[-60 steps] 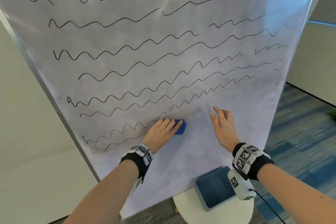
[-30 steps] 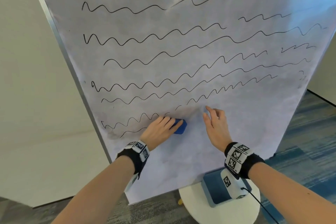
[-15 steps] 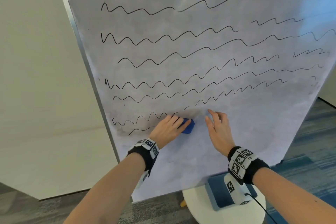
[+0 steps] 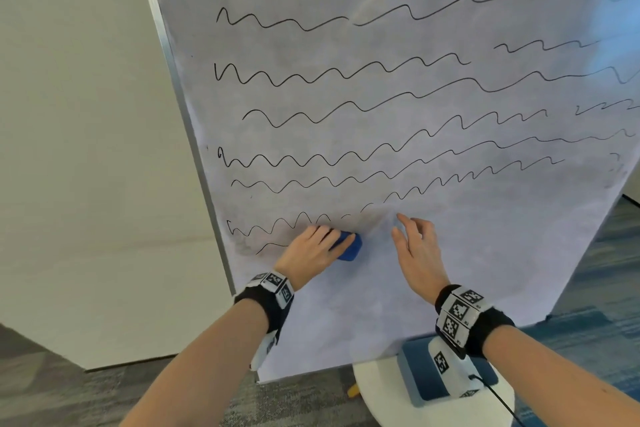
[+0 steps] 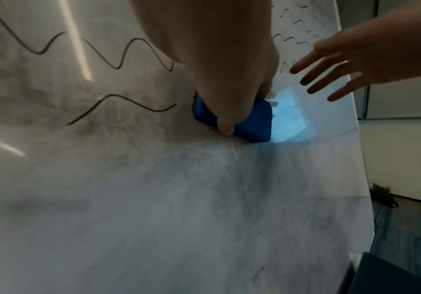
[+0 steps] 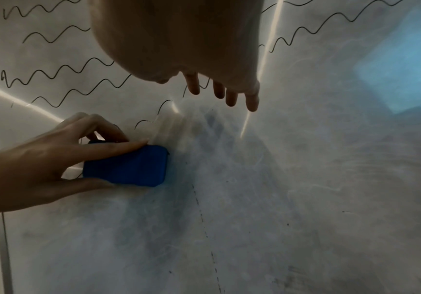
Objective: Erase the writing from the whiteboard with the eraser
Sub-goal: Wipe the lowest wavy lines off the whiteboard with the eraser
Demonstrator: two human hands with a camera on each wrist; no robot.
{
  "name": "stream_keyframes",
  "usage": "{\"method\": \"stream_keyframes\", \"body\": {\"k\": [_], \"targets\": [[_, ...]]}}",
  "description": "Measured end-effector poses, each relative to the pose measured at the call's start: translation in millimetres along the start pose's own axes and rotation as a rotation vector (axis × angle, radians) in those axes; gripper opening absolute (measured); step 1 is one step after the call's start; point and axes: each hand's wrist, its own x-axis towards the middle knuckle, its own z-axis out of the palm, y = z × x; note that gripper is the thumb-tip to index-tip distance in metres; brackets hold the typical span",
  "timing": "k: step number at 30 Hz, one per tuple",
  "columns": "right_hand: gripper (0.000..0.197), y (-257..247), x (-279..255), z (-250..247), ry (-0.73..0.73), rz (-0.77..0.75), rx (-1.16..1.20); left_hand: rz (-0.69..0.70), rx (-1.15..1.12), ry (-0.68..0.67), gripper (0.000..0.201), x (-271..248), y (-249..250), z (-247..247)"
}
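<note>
Blue eraser [image 4: 348,246] pressing flat on whiteboard [image 4: 450,253], low left; left hand [image 4: 313,248] pinching it, long axis level. Remaining writing [image 4: 277,224] lying just left and above. Right hand [image 4: 415,246] hovering spread, empty, just right.

Both my forearms reach forward, a marker-patterned band on each wrist. My left hand [image 4: 313,250] has its grip closed, fingers along the top and thumb underneath, pinching. My right hand [image 4: 417,253] is beside it, fingers [image 6: 231,97] straight and slightly spread.
</note>
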Motion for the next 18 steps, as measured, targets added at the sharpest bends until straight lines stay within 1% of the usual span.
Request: {"method": "stream_keyframes", "body": {"k": [2, 7, 9, 12, 15, 18], "targets": [[0.042, -2, 0, 4, -0.016, -0.001, -0.006, 0.002, -0.001, -0.025, 0.068, -10, -5, 3], [0.041, -3, -2, 17, -0.039, -0.011, -0.017, -0.037, 0.071, -0.077, 0.083, -72, -31, 16], [0.041, -5, -4, 21, -0.051, -0.017, -0.028, -0.056, 0.084, -0.087, 0.087, -86, -37, 15], [0.040, -11, -5, 24, -0.050, -0.024, -0.031, -0.075, 0.074, -0.072, 0.089, -81, -34, 12], [0.039, -16, -4, 25, -0.046, -0.042, -0.024, -0.047, 0.042, -0.031, 0.084, -55, -23, 11], [0.039, -18, -3, 27, -0.045, -0.056, -0.034, -0.038, -0.001, -0.054, 0.080, -35, -13, 8]]}}
